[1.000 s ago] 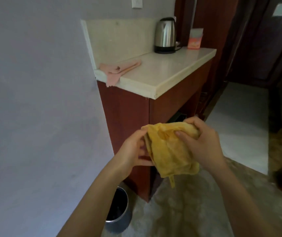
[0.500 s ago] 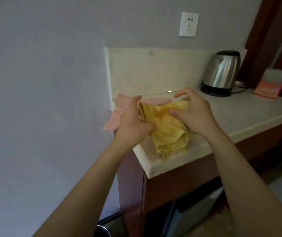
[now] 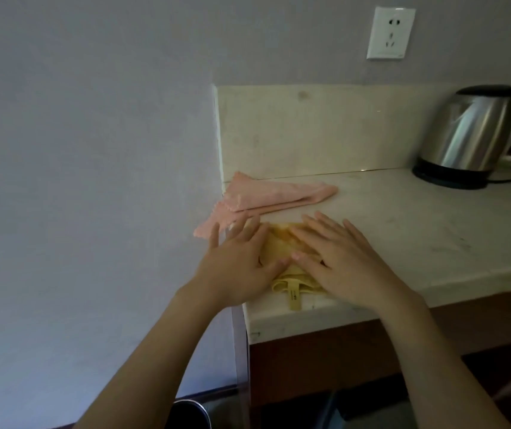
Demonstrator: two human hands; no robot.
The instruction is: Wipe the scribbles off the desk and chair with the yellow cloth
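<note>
The folded yellow cloth (image 3: 281, 243) lies flat on the pale stone countertop (image 3: 418, 243), close to its front left corner. A yellow tag of the cloth hangs over the front edge. My left hand (image 3: 238, 263) rests palm down on the cloth's left part, fingers spread. My right hand (image 3: 342, 260) lies flat on its right part, fingers apart. Neither hand curls around the cloth. Most of the cloth is hidden under my hands. Faint dark marks (image 3: 448, 241) show on the countertop to the right. No chair is in view.
A folded pink cloth (image 3: 276, 196) lies just behind the yellow one, one corner over the left edge. A steel kettle (image 3: 468, 134) stands at the back right. A wall socket (image 3: 391, 33) sits above the backsplash. A dark bin (image 3: 189, 414) stands on the floor below.
The yellow cloth was held bunched in both hands in the air; it has come down onto the countertop, and both hands have flattened on top of it.
</note>
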